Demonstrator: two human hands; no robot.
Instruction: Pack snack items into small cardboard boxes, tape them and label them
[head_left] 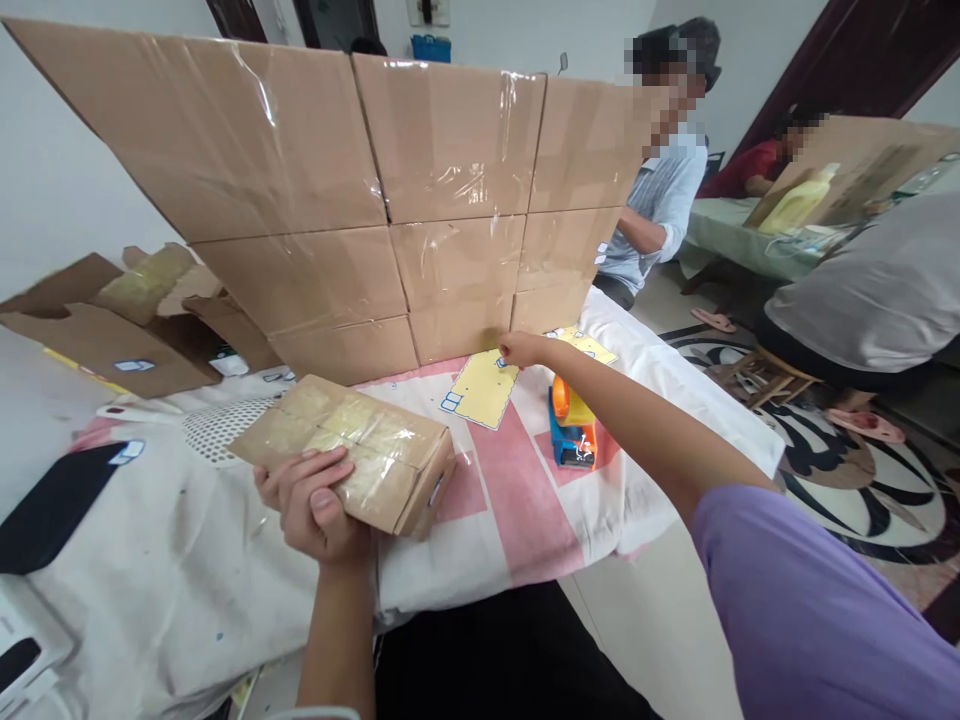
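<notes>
Cardboard dominates the desk (525, 520): a tall taped cardboard screen (390, 200) stands across its far side, and the right hand (521, 348) reaches out to its foot, fingers pinched at the top edge of a yellow label sheet (484, 388) lying flat just below that grip. Whether the pinch has caught the sheet or only a sticker on it is hard to tell at this range. Nearer the body, the left hand (315, 505) is closed around the near end of a small taped parcel (352, 450), thumb on top, fingers beneath; the parcel sits tilted, its far end resting above the cloth. An orange and blue tape dispenser (571, 425) lies on the pink-checked cloth right of the parcel and below the outstretched forearm. A second yellow sheet (589, 345) lies just beyond the pinching fingers.

Done well, the peel would likely start from a corner, drawn low and slowly so the backing stays flat, while the left grip keeps the parcel's taped top face level and turned toward the reaching hand. Two people sit at another table well beyond.
</notes>
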